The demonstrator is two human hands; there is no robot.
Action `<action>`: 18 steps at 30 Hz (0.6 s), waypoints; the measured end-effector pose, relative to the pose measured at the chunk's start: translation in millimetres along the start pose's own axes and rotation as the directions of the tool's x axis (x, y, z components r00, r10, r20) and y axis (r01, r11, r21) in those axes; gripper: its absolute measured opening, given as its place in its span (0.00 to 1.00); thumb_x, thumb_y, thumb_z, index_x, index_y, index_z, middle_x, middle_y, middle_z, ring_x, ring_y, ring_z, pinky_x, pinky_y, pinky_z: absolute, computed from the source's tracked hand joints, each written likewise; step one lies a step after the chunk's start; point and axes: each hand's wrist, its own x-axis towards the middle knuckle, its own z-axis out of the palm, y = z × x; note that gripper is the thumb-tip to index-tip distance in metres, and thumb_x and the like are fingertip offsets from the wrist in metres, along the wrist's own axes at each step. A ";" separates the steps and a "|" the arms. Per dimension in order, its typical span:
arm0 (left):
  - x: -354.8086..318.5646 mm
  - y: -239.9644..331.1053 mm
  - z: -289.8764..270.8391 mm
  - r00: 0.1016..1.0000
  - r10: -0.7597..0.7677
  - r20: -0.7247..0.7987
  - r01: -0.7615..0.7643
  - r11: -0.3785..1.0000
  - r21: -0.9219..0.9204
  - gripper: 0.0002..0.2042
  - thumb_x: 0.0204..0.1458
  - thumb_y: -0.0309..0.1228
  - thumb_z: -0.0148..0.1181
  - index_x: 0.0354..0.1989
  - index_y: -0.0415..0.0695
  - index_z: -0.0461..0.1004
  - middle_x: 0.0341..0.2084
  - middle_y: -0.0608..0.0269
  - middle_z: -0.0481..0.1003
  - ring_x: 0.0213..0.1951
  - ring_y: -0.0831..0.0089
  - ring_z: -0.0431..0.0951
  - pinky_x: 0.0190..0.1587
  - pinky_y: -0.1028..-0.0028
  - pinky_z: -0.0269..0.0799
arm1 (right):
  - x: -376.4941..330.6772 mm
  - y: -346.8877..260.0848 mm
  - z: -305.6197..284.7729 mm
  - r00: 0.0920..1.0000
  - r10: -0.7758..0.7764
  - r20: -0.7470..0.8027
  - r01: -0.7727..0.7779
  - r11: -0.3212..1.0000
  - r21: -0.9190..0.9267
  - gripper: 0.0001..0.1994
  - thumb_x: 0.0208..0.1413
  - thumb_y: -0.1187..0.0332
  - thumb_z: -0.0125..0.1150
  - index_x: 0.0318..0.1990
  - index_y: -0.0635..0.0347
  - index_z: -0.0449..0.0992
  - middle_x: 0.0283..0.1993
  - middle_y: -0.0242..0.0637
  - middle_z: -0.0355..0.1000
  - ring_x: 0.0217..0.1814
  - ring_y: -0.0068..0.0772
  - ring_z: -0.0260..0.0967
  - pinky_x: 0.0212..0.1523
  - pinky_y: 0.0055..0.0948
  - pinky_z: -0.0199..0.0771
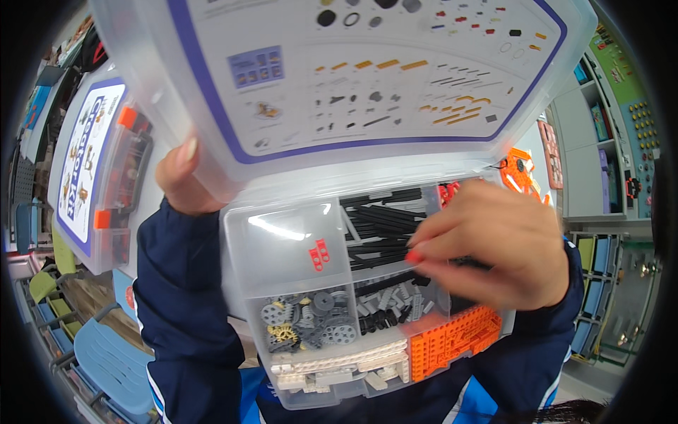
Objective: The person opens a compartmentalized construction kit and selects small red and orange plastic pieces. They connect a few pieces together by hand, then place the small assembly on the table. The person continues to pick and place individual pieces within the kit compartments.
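Note:
A clear plastic parts box (286,233) stands open in front of me, split into compartments. My left hand (185,178) grips the left edge of its raised lid (226,173), thumb on the outside. Over the right side of the box, my right hand (498,244) pinches a small red building piece (414,256); the hand is slightly blurred. Two red pieces (319,255) lie in the upper left compartment. Black rods (385,219) fill the one beside it, and grey gears (321,311) the one below. White beams (339,366) and orange bricks (452,343) line the near edge. My right hand hides part of the right compartments.
A second clear box (116,184) with orange latches lies on the white table at the left. Orange parts (521,169) sit behind the box at the right. A blue chair (113,357) stands at the lower left, shelves (583,148) at the right.

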 end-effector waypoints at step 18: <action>18.2 3.1 24.1 0.994 -0.027 0.104 0.020 0.998 0.061 0.37 0.57 0.42 0.56 0.73 0.37 0.55 0.64 0.47 0.68 0.63 0.58 0.71 0.63 0.60 0.68 | 64.0 -12.7 55.0 0.915 -0.111 0.387 0.264 0.892 -0.368 0.08 0.44 0.72 0.63 0.32 0.63 0.73 0.29 0.37 0.70 0.36 0.40 0.72 0.39 0.38 0.75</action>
